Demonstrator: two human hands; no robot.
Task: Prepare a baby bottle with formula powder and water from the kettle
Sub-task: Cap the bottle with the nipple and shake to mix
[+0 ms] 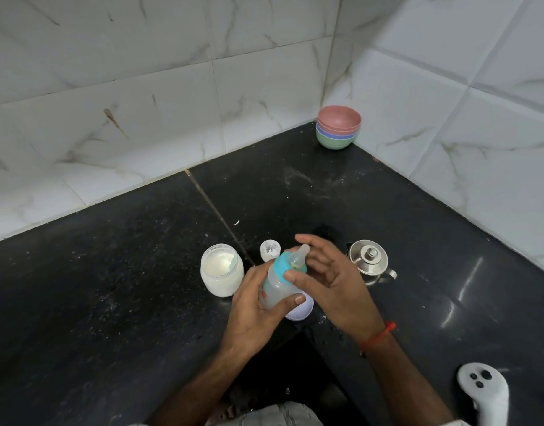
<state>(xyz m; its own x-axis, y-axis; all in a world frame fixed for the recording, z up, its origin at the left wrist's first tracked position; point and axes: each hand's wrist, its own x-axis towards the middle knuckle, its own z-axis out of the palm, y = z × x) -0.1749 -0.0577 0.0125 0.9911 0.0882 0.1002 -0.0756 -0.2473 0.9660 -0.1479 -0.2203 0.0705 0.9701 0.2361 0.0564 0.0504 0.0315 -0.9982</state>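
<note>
Bottle (pixel 278 285) was tilted above the counter (pixel 111 287), left hand (pixel 258 315) wrapped round its body, right hand (pixel 329 281) pinching the blue collar (pixel 281 267); probably light, slick plastic, best held mid-body, soft teat (pixel 300 255) avoided.

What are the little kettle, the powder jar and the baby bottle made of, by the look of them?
Kettle: polished metal, likely steel; its lid mirrors the light.
Jar: probably clear glass, with thick see-through walls dusted by white powder; could be plastic.
Bottle: cloudy translucent plastic with a matte teal plastic collar and a soft, seemingly silicone teat.
</note>
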